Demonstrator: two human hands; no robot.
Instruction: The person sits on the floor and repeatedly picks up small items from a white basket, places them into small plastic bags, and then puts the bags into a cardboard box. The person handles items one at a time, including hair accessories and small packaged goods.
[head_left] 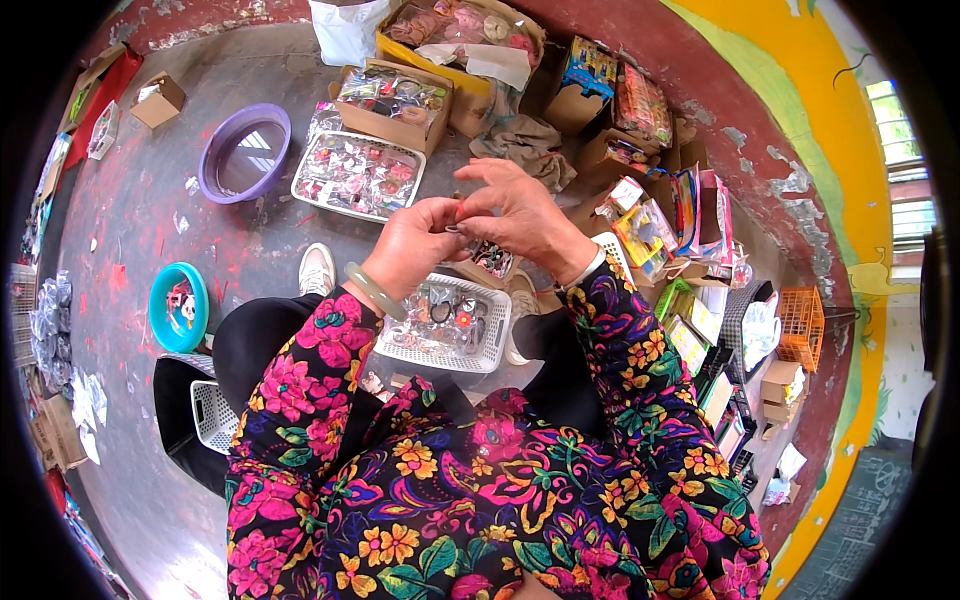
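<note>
My left hand (412, 248), a pale bangle on its wrist, and my right hand (527, 218) meet in front of me above the baskets. Both pinch a small red item (460, 212) with a thin dark part at its lower side. Fingers cover most of it, so its kind is unclear. The other fingers of my right hand are raised and spread. Below my hands stands a white plastic basket (497, 358) with dark hair ties and small coloured pieces in clear bags. Just beyond it, partly behind my right hand, is a small box of little items (491, 262).
A white tray of bagged trinkets (357, 212) and a cardboard box (437, 118) stand ahead. Leftward are a purple basin (207, 172) and a teal basin (157, 312). Boxes and packages line the right wall, near an orange crate (801, 317). A white basket (212, 415) stands by my left leg.
</note>
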